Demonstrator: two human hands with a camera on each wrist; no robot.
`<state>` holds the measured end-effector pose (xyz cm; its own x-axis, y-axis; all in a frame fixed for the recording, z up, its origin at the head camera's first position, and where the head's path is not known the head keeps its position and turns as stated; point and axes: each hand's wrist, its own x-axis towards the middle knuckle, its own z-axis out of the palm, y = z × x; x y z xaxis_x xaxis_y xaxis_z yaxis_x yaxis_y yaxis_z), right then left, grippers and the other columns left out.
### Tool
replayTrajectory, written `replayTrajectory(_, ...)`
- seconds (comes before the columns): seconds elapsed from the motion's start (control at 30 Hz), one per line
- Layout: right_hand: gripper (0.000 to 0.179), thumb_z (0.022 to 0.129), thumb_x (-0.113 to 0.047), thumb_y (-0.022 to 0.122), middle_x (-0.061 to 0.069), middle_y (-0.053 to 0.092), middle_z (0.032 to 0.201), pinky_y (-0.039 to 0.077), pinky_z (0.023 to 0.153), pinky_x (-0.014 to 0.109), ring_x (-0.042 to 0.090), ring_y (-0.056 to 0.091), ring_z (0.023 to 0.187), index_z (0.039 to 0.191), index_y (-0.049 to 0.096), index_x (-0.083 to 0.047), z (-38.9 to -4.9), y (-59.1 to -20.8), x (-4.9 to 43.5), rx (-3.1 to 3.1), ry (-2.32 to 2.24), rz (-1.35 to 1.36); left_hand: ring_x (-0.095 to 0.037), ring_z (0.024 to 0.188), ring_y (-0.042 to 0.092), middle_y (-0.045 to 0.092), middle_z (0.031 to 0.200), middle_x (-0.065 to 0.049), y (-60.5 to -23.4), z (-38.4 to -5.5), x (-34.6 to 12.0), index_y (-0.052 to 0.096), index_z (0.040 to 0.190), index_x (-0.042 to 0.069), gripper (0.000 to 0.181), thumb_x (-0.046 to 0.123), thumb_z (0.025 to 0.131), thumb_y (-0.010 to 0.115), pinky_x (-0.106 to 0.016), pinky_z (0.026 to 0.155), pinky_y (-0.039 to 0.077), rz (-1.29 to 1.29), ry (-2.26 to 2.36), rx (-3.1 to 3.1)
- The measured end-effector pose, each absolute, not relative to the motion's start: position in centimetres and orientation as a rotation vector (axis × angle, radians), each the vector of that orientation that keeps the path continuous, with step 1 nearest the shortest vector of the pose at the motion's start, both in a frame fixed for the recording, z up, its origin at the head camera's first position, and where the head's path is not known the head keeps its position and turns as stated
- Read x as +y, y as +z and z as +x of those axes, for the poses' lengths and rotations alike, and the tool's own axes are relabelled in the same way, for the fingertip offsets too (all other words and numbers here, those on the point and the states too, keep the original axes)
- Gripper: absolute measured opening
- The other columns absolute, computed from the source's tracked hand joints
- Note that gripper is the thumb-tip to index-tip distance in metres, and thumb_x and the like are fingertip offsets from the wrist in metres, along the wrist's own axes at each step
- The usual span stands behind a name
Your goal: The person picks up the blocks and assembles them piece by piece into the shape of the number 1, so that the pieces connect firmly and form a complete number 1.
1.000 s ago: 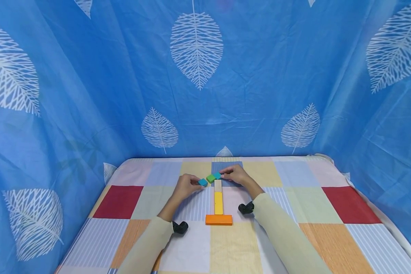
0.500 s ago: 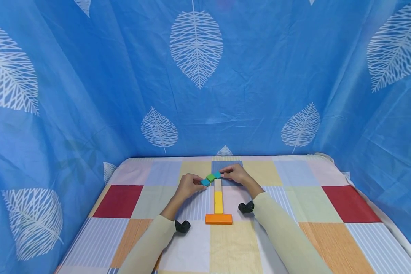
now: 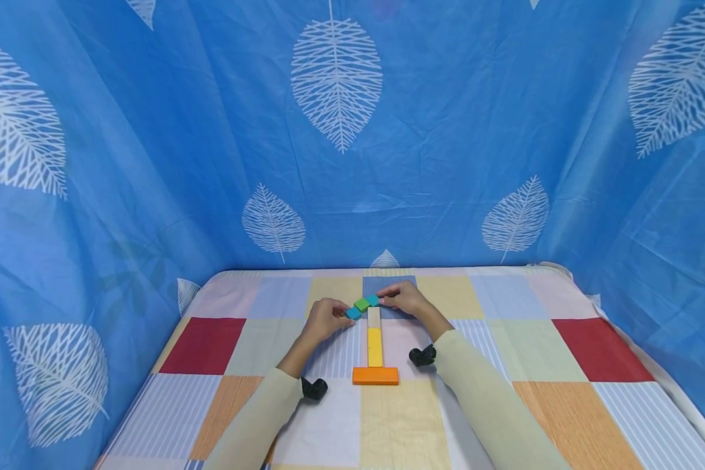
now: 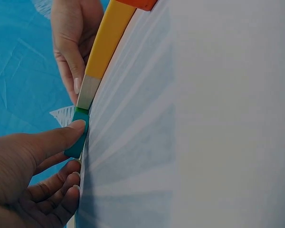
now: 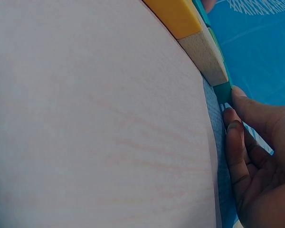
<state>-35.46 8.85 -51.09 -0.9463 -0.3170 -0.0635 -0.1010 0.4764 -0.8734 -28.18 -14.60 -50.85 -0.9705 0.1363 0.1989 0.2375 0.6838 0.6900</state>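
Between the thumb and fingers of my left hand [image 3: 323, 318] is a small blue block [image 3: 354, 313], at the near left end of a slanting row. A green block [image 3: 361, 305] forms the middle of that row. My right hand [image 3: 404, 298] pinches a second blue block [image 3: 373, 300] at the row's far right end. Just below the row lies a plain wood block [image 3: 374, 317], end to end with a yellow block [image 3: 375, 347]. An orange block [image 3: 375, 376] lies crosswise at the near end. In the right wrist view, the right thumb and fingertips meet the blue block's end.
A patchwork cloth [image 3: 194, 346] covers the table. Blue curtains [image 3: 435, 143] with white leaf prints hang behind and at both sides. A black wrist device [image 3: 314, 390] sits at each cuff.
My left hand has moved slightly right, bringing its blue block up against the green one. The right hand stays in place at the other blue block.
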Motion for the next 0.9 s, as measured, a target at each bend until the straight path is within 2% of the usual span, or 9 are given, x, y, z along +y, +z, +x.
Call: replayTrajectory(0.9, 0.021, 0.094, -0.013, 0.074, 0.007, 0.073, 0.108, 0.055, 0.076, 0.030, 0.016, 0.061, 0.086, 0.113, 0.078, -0.006, -35.37, -50.85, 8.86, 2.505, -1.446, -0.340, -0.013, 0.072, 0.056, 0.069, 0.081, -0.003, -50.80, -28.39, -14.27, 0.079, 0.100, 0.001, 0.026, 0.010, 0.078, 0.089, -0.027, 0.066, 0.049, -0.262, -1.151, -2.783)
